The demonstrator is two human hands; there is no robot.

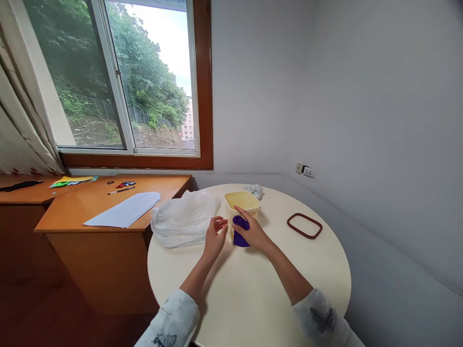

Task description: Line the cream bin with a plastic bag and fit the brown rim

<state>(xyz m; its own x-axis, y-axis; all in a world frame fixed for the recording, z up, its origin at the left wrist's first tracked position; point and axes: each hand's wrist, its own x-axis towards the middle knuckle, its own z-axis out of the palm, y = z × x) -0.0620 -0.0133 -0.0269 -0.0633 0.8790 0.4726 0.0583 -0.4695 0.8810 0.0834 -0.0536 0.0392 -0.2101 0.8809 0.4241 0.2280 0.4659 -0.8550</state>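
Observation:
My right hand (256, 232) is wrapped round a rolled or folded piece of purple cloth (241, 240), its thumb and fingers on the upper part. The cloth's lower end hangs down by the tabletop. To its left, my left hand (216, 236) is raised with fingers curled and fingertips close to the thumb. Anything pinched there is too small to see. Just behind the cloth stands a pale yellow square plastic tub (243, 199), partly hidden by my right hand. A crumpled white plastic bag (186, 219) lies left of the tub.
The round cream table (253, 299) also bears a brown rounded frame (305, 226) at right and a knotted pale bag (254, 191) behind the tub. Against its left side stands a wooden desk (72, 212) with white paper (125, 209), a pen (121, 190) and scissors.

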